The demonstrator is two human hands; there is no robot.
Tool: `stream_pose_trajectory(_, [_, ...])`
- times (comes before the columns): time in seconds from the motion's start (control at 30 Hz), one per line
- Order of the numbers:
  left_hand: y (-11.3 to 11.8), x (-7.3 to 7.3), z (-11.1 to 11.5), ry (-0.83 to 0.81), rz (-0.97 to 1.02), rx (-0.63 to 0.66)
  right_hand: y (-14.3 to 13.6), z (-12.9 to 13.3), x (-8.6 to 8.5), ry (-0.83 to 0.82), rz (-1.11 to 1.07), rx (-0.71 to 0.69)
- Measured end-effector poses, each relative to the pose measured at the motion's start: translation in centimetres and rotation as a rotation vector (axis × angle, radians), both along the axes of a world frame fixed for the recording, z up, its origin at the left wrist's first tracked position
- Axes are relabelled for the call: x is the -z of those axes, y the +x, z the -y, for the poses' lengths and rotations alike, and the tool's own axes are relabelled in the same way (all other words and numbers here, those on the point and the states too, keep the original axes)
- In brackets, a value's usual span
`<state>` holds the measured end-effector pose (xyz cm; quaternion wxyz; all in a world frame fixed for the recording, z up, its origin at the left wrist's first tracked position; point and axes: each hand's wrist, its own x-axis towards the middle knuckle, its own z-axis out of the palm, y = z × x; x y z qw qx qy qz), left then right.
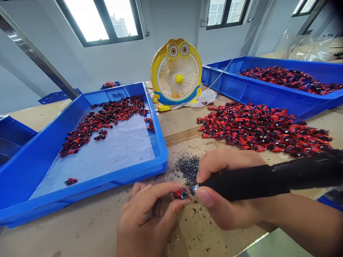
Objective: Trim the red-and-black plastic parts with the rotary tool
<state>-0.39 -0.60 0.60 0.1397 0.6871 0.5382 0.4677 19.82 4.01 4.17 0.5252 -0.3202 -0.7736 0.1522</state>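
Note:
Between thumb and index finger, my left hand (150,217) pinches a small red-and-black plastic part (181,193), its round end facing right. My right hand (227,210) is closed around a thick black rotary tool (241,182) with a silver collar. The tool's thin metal bit reaches the round end of the part; whether it sits inside the opening is too small to tell. Just behind the hands lies a patch of dark shavings (189,167). A heap of similar red-and-black parts (262,128) rests on the table beyond my right hand.
At left, a blue tray (158,142) lined with a white sheet holds many such parts. Another blue tray (257,92) with more parts stands at the back right. A yellow cartoon-faced fan (178,79) stands between them. Scattered shavings cover the brown tabletop (88,232) near my hands.

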Motion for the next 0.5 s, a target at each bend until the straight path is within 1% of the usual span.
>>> stream_pose_trajectory(0.1, [-0.16,-0.21,-0.04,0.005,-0.047,-0.013,0.08,-0.03,-0.25,0.01,0.017,-0.046])
stream_pose_trajectory(0.17, [-0.23,-0.31,-0.06,0.004,-0.072,-0.007,0.05,-0.02,-0.38,0.019,0.02,-0.047])
stream_pose_trajectory(0.3, [-0.13,-0.39,-0.06,0.007,-0.042,-0.032,-0.16,0.06,-0.12,0.016,-0.017,-0.053])
stream_pose_trajectory(0.4, [0.01,-0.43,-0.06,0.018,-0.019,-0.008,-0.23,0.12,0.24,-0.02,-0.042,-0.049])
stream_pose_trajectory(0.5, [0.07,-0.48,-0.1,0.021,-0.019,0.005,-0.12,0.11,0.16,-0.002,-0.005,-0.039])
